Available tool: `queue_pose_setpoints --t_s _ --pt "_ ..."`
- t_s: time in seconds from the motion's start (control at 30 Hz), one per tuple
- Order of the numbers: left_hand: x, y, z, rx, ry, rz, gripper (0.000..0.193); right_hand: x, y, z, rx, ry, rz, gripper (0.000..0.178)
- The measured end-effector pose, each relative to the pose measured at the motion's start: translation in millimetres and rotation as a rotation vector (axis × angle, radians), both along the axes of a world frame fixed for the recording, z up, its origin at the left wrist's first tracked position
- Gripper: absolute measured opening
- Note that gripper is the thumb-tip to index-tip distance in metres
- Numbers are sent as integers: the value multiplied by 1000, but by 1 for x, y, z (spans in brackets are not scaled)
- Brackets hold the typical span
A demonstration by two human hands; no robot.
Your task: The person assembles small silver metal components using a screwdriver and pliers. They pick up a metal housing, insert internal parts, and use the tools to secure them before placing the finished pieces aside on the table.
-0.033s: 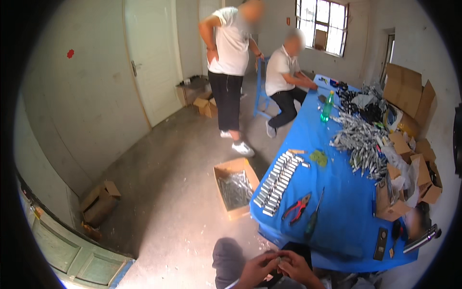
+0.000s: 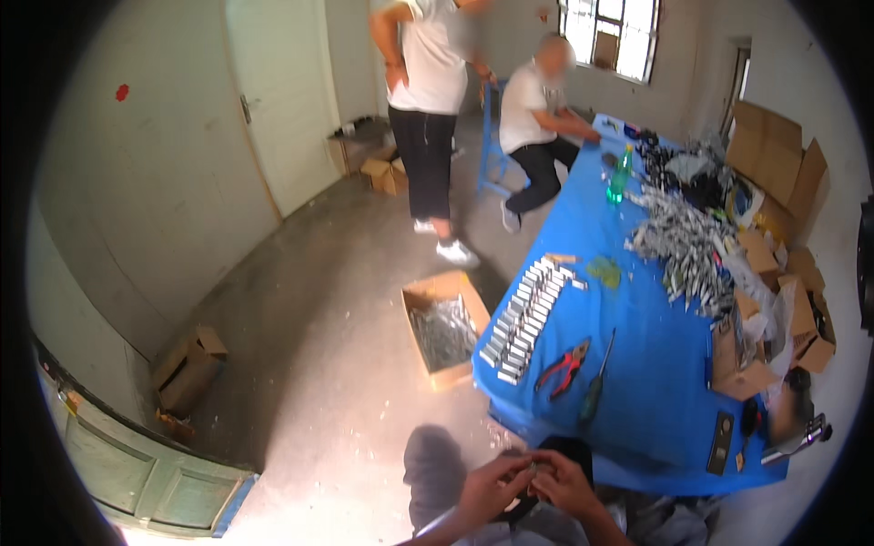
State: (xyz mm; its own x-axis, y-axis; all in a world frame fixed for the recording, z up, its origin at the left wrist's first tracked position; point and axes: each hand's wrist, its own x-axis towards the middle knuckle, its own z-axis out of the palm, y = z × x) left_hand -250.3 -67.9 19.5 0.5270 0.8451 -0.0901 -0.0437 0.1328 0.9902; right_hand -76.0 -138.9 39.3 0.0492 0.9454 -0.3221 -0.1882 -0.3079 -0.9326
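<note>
My left hand [image 2: 492,484] and my right hand [image 2: 566,485] meet above my lap, fingertips pinched together. A small object seems to sit between them, but it is too tiny and too covered by fingers to name. To the right, on a blue-covered table [image 2: 648,391], lie red-and-black pliers [image 2: 564,369] and a screwdriver [image 2: 594,386] with a dark green handle. Beyond these, small silver-and-dark metal pieces [image 2: 526,320] are lined up in slanting rows. Neither hand touches the table.
A carton [image 2: 435,369] of clear plastic-looking pieces stands on the floor. The table bears a green bottle [image 2: 619,175], a heap of silver parts [image 2: 683,246] and open boxes [image 2: 736,369]. One person [image 2: 425,82] stands; another person [image 2: 533,123] sits at the far end.
The room and table sit higher in the picture, as my view has tipped slightly downward. My hands stay together above my lap, with only a slight shift of the fingers.
</note>
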Motion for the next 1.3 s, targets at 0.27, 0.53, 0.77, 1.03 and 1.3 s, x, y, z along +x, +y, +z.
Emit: queue_pose_setpoints --t_s 0.27,0.53,0.77,1.03,1.3 --pt "21 11 0 829 165 -39 29 6 -6 1 34 -80 -184 32" --pt "17 32 28 714 362 -125 44 11 -5 -7 41 25 -231 32" --pt "5 105 201 458 -504 -33 45 23 -12 -4 29 54 -315 32" --pt "-20 56 299 556 -719 -431 37 40 -35 8 110 62 -304 34" --pt "32 52 237 557 -331 -76 20 51 -44 -8 156 101 -326 38"
